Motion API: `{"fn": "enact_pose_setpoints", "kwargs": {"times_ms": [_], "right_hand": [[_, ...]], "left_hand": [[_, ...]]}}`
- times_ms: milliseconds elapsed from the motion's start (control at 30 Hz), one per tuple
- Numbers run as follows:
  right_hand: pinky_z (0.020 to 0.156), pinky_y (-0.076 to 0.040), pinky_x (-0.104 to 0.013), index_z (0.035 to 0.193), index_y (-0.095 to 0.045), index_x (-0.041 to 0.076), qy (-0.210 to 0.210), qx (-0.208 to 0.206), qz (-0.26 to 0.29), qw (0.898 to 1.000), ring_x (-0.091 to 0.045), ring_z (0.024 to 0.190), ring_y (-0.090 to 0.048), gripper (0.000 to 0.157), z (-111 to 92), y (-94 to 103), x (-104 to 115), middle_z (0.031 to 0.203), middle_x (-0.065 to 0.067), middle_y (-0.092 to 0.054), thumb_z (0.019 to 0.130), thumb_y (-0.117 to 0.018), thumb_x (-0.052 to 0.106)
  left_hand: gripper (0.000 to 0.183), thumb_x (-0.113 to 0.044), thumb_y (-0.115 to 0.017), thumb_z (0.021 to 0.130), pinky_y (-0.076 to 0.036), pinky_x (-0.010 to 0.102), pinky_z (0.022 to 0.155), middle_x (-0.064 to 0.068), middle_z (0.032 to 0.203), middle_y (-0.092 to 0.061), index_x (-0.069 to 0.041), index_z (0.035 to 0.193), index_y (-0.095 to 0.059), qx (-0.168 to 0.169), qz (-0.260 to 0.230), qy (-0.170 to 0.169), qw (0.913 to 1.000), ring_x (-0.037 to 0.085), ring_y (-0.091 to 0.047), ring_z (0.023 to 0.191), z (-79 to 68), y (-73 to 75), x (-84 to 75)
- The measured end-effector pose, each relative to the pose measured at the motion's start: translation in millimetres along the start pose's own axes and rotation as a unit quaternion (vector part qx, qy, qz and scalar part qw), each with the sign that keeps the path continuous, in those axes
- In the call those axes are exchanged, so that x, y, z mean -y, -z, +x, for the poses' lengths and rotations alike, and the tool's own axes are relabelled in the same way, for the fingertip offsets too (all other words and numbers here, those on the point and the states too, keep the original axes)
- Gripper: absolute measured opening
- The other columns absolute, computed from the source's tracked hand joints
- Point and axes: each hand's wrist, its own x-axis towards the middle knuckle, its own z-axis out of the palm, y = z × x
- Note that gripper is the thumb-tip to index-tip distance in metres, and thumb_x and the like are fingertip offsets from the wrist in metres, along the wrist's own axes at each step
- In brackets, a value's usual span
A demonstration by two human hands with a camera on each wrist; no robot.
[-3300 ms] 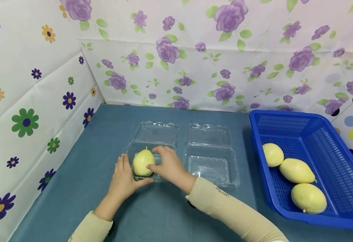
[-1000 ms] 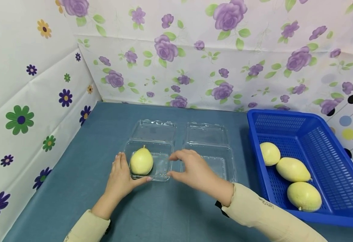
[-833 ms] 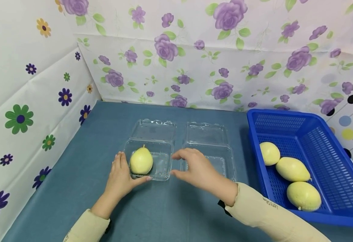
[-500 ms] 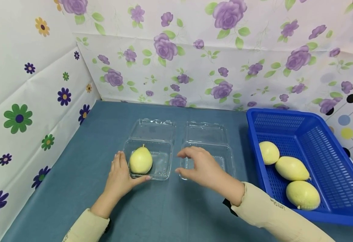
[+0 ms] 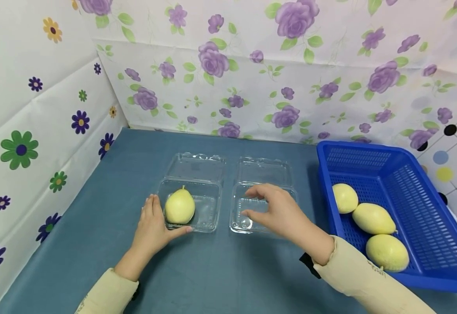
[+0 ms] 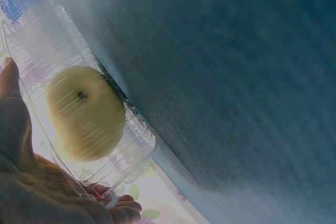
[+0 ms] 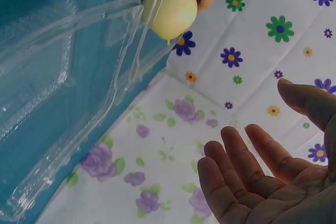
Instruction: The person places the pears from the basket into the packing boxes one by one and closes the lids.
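Note:
A pale yellow-green pear (image 5: pixel 180 206) stands stem up in the left half of the base of a clear plastic clamshell box (image 5: pixel 207 209). My left hand (image 5: pixel 150 229) rests along that box's left side and front corner, its fingers extended and thumb along the front rim. In the left wrist view the pear (image 6: pixel 86 113) shows through the clear wall, with the hand (image 6: pixel 37 171) against the box. Over a second clear clamshell box (image 5: pixel 241 213), lid folded back, hovers my right hand (image 5: pixel 281 213). Its fingers are loosely bent, and in the right wrist view the palm (image 7: pixel 283 177) holds nothing.
At the right stands a blue plastic basket (image 5: pixel 428 196) with pears (image 5: pixel 374 219) lying along its left side. Floral sheeting (image 5: pixel 232 65) covers the back and left walls. A blue-green cloth (image 5: pixel 197 279) covers the table.
My right hand has let go of the pear, leaving it in the left box, and has moved right over the second box. The left hand stays beside the left box.

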Motion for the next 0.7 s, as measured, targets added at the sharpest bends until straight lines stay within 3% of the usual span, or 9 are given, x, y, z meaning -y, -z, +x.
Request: {"fn": "enact_pose_setpoints", "kwargs": {"times_ms": [400, 700], "right_hand": [[0.084, -0.051, -0.044, 0.116, -0.065, 0.009, -0.044, -0.022, -0.011, 0.999, -0.026, 0.103, -0.059, 0.036, -7.3, 10.8, -14.0, 0.114, -0.007, -0.064, 0.084, -0.074, 0.022], [0.081, -0.051, -0.043, 0.113, -0.065, 0.007, -0.05, -0.048, -0.017, 0.997, -0.026, 0.099, -0.059, 0.034, -11.2, 20.6, -22.0, 0.109, -0.008, -0.066, 0.083, -0.074, 0.02]], "left_hand": [[0.127, -0.056, -0.082, 0.064, -0.022, 0.064, 0.108, 0.038, 0.149, -0.015, 0.017, 0.144, -0.015, 0.009, 0.002, 0.006, 0.9999, 0.053, -0.016, 0.137, -0.2, 1.6, -0.7], [0.126, -0.055, -0.082, 0.064, -0.02, 0.064, 0.109, 0.038, 0.148, -0.016, 0.018, 0.143, -0.016, 0.006, 0.002, 0.002, 1.0, 0.053, -0.016, 0.137, 0.1, 2.4, -1.2]]}}
